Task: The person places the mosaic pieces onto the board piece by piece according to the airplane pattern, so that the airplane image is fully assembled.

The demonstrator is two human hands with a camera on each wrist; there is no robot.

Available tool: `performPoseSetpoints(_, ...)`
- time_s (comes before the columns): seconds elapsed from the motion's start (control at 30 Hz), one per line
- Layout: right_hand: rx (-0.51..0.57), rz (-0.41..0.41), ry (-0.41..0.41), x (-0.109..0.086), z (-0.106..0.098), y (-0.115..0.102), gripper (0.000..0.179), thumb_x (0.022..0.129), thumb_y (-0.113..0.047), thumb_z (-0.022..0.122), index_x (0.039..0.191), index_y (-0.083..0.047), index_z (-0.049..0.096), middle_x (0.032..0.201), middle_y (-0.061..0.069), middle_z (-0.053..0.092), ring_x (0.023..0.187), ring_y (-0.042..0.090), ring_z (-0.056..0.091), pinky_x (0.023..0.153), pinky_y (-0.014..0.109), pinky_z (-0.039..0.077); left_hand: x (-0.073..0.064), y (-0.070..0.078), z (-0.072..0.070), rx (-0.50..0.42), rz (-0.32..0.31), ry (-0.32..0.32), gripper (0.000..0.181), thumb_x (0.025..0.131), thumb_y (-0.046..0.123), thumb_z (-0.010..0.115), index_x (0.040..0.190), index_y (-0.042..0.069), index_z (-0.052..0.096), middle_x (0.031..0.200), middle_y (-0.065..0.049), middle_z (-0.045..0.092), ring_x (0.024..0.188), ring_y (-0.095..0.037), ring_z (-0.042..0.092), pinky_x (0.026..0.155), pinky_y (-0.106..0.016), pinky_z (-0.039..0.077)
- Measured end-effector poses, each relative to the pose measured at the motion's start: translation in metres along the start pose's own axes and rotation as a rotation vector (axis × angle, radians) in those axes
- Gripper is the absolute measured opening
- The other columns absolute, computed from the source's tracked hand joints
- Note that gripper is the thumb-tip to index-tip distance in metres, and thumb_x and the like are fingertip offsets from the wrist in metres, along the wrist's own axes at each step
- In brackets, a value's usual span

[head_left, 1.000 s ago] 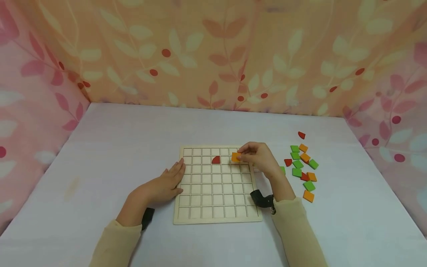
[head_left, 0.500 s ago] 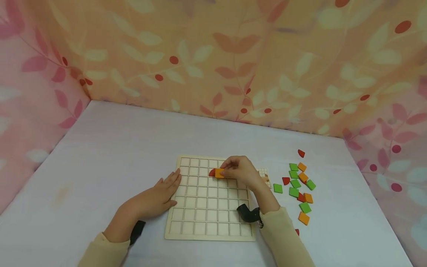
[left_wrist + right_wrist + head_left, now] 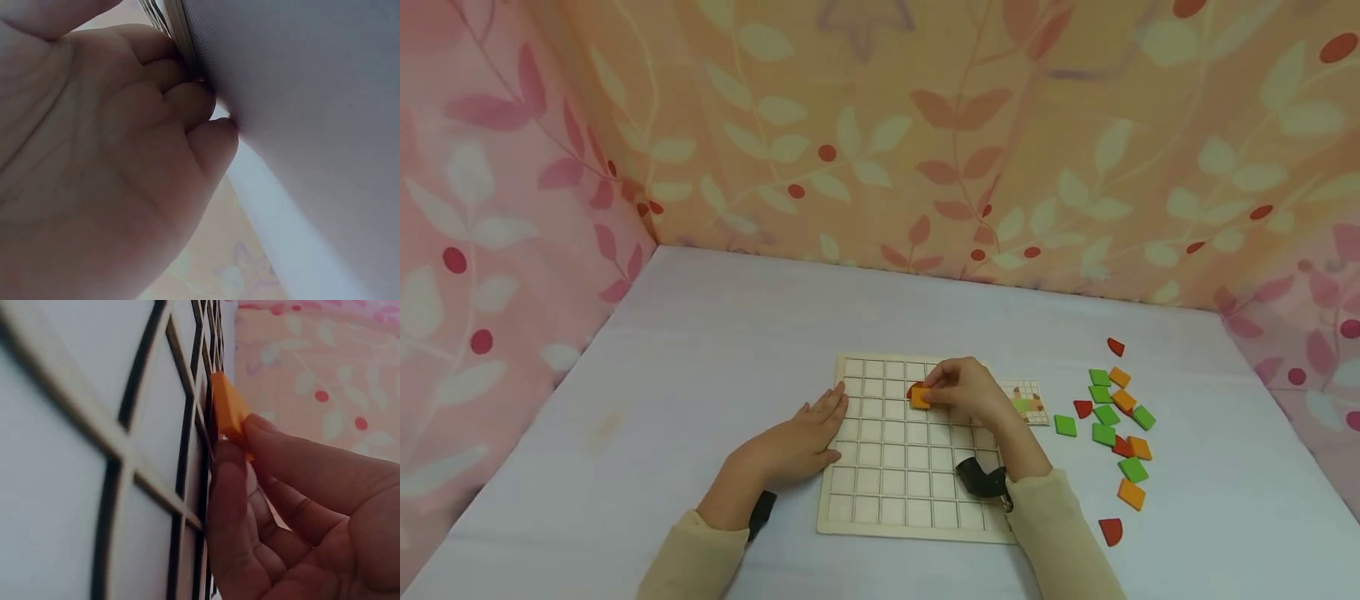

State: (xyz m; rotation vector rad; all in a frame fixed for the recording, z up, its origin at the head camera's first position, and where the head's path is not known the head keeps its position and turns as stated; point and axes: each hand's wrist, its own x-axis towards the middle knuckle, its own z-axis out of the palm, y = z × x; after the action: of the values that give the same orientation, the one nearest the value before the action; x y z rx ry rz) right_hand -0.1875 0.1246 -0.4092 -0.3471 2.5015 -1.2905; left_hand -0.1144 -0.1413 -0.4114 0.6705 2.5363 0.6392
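Observation:
A pale wooden grid board (image 3: 883,483) lies on the table. My left hand (image 3: 797,442) rests flat at its left edge with the fingers straight; in the left wrist view the fingertips meet the board's side (image 3: 180,34). Over the upper part of the grid, my right hand (image 3: 976,398) pinches an orange square tile (image 3: 918,399) between thumb and fingers. In the right wrist view this orange tile (image 3: 229,409) is tilted, one edge right at the grid lines. Just behind it, a red quarter-round tile (image 3: 913,388) sits in a cell, partly covered by the orange one.
Loose green tiles (image 3: 1104,434), orange tiles (image 3: 1132,494) and red quarter-round tiles (image 3: 1111,531) lie scattered to the right of the board, some overlapping. A small printed pattern card (image 3: 1033,402) lies at the board's right side, partly behind my right hand. Patterned cloth (image 3: 850,225) walls surround the table.
My right hand has carried the orange tile leftward across the grid to the red tile. The left hand stays at the board's edge. The head view has shifted.

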Motion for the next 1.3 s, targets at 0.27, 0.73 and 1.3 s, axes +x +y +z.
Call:
performPoseSetpoints(0.27, -0.049, -0.007, -0.032, 0.0020, 0.0032, 0.0033, 0.007, 0.078, -0.006, 0.075, 0.081, -0.003, 0.068, 0.079, 0.003, 0.065, 0.072, 0.019, 0.055, 0.067, 0.031, 0.046, 0.0040, -0.0020, 0.0005, 0.008, -0.010, -0.005, 0.069, 0.096, 0.018, 0.054, 0.148, -0.006, 0.014, 0.157, -0.015, -0.002, 0.144, -0.027, 0.003, 0.115, -0.044, 0.012)
performPoseSetpoints(0.73, -0.056, -0.039, -0.076, 0.0007, -0.0009, 0.0030, 0.011, 0.076, -0.006, 0.078, 0.081, -0.005, 0.068, 0.078, 0.002, 0.063, 0.071, 0.017, 0.057, 0.068, 0.032, 0.048, 0.0035, -0.0028, 0.0006, -0.019, 0.011, -0.003, 0.070, 0.097, 0.017, 0.052, 0.148, -0.006, 0.011, 0.157, -0.014, -0.005, 0.143, -0.027, 0.001, 0.115, -0.045, 0.011)
performPoseSetpoints(1.3, 0.060, 0.003, -0.053, 0.0070, -0.0007, 0.0077, 0.018, 0.083, -0.010, 0.072, 0.099, -0.001, 0.072, 0.089, 0.006, 0.067, 0.076, 0.017, 0.059, 0.068, 0.028, 0.049, 0.0017, -0.0091, 0.0014, -0.056, 0.029, -0.008, 0.070, 0.097, 0.017, 0.051, 0.148, -0.006, 0.009, 0.157, -0.013, -0.006, 0.143, -0.030, 0.000, 0.114, -0.049, 0.011)
